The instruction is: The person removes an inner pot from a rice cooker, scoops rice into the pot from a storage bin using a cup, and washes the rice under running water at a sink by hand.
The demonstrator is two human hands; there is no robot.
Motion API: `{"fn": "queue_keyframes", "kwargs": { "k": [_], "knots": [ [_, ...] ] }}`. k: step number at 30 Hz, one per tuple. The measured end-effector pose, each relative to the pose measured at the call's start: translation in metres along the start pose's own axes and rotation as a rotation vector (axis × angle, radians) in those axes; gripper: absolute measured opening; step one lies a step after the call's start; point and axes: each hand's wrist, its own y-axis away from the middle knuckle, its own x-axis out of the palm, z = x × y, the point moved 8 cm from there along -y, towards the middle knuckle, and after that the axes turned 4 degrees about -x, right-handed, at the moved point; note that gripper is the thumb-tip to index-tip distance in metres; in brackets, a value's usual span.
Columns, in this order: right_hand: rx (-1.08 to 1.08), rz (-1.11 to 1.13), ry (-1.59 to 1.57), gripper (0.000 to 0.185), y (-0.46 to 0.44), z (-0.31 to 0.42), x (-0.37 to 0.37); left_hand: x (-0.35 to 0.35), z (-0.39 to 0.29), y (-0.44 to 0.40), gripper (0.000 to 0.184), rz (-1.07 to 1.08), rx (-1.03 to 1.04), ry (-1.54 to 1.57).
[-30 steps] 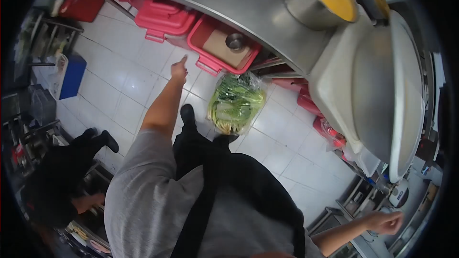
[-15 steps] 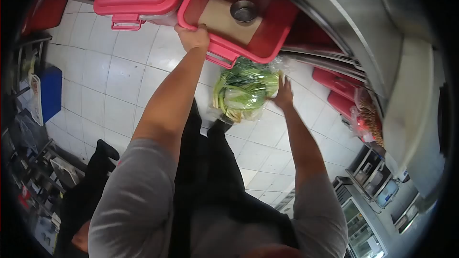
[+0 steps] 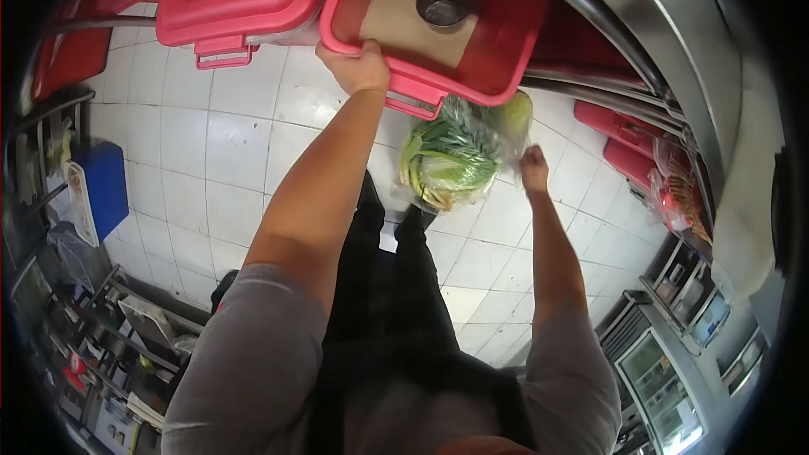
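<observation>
My left hand [image 3: 358,69] is closed over the near rim of a red plastic bin [image 3: 425,88]. Inside the bin lie a round metal bowl [image 3: 443,7] and a flat tan layer [image 3: 392,17] whose kind I cannot make out. Below the bin, a clear plastic bag [image 3: 489,122] of leafy green vegetables [image 3: 451,160] rests low over the tiled floor. My right hand [image 3: 533,167] is closed at the bag's right side, apparently on its plastic. A rounder pale green vegetable [image 3: 514,114] shows through the plastic, partly under the bin's edge.
A lidded red bin [image 3: 244,4] stands to the left. Metal rails and a steel counter [image 3: 674,25] run along the upper right, with more red containers [image 3: 619,135] below. A blue-sided box [image 3: 105,190] is at far left. A glass-door fridge [image 3: 661,388] stands lower right.
My right hand has gone from spread fingers to closed and drawn back slightly. The bag's plastic has shifted, revealing the rounder vegetable. Another person's leg at left has mostly left view.
</observation>
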Motion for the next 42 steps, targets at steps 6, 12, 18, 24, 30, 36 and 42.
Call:
{"fn": "queue_keyframes", "kwargs": {
  "k": [6, 12, 18, 24, 30, 36, 42],
  "knots": [
    [0.337, -0.281, -0.505, 0.015, 0.118, 0.009, -0.111, -0.002, 0.01, -0.004, 0.059, -0.008, -0.008, -0.033],
    [0.211, -0.038, -0.289, 0.009, 0.046, 0.037, -0.133, -0.01, -0.004, 0.005, 0.063, 0.126, -0.271, -0.197],
    [0.022, 0.053, 0.432, 0.024, -0.049, -0.084, -0.089, -0.023, 0.023, 0.022, 0.062, 0.095, -0.247, -0.153],
    [0.09, 0.216, -0.171, 0.061, -0.091, 0.053, -0.04, -0.066, 0.048, 0.073, 0.055, 0.074, -0.259, 0.035],
    [0.014, 0.544, -0.643, 0.064, -0.045, 0.175, 0.045, -0.175, 0.079, 0.112, 0.049, 0.019, -0.341, -0.031],
    [0.08, 0.795, -0.255, 0.059, 0.057, 0.156, 0.018, -0.329, 0.091, 0.117, 0.025, -0.226, -0.487, -0.462],
    [0.409, 0.249, -0.811, 0.055, 0.07, 0.141, 0.071, -0.412, 0.102, 0.064, 0.015, -0.161, -0.24, -0.123]
  ]
}}
